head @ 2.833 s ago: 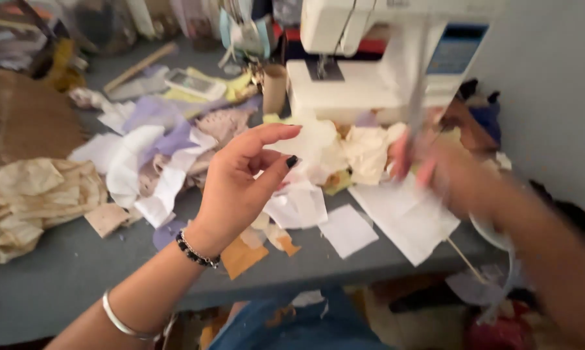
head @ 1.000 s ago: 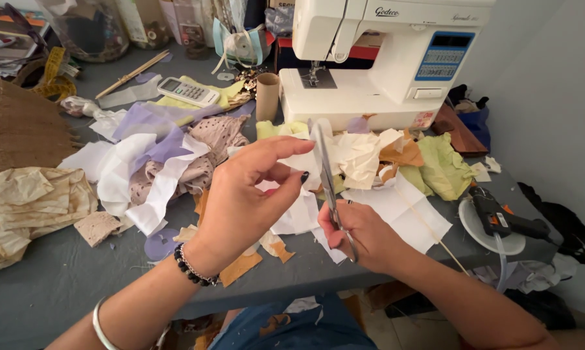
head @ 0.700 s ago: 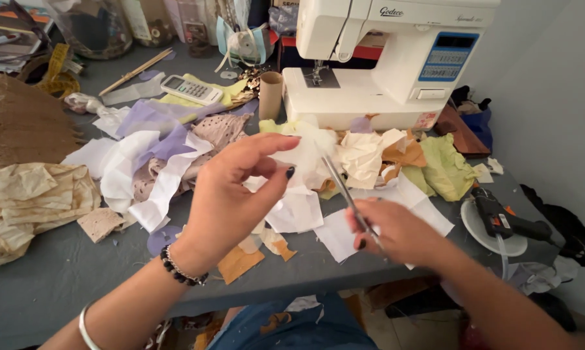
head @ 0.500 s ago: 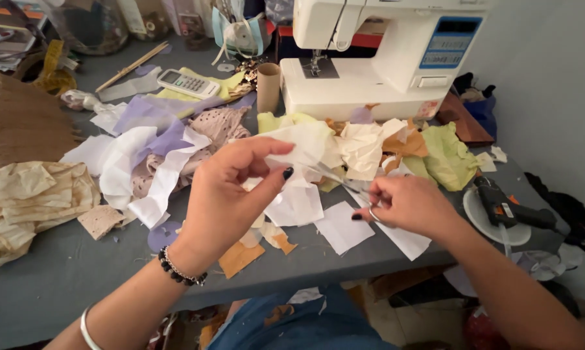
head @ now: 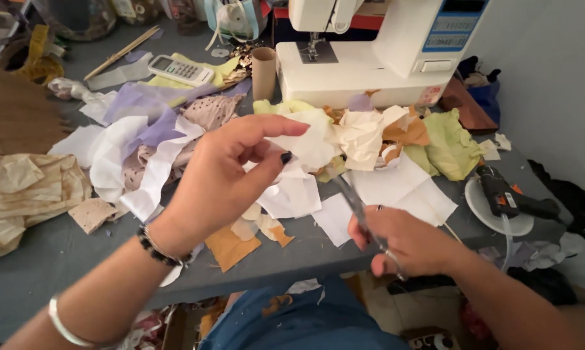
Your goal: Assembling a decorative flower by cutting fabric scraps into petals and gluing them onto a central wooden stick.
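Note:
My left hand [head: 224, 175] is raised over the grey table [head: 39, 259] and pinches a crumpled white piece of paper [head: 309, 146] between thumb and fingers. My right hand [head: 403, 240] sits lower, near the table's front edge, closed on a pair of scissors [head: 354, 201]. The blades point up and left toward the white piece, and whether they touch it is unclear. Flat white sheets [head: 403, 188] lie on the table just beneath both hands.
A white sewing machine [head: 370, 58] stands at the back. Cream, orange and green scraps [head: 435, 139] are heaped before it. Purple and white fabric [head: 143, 123], a calculator [head: 176, 69], a cardboard tube [head: 264, 71], a glue gun [head: 510, 198] on a white dish and crumpled beige paper [head: 20, 194] surround the hands.
My right hand has dropped from beside the white piece toward the table's front edge, tilting the scissors so the blades now point up-left. My left hand keeps hold of the piece.

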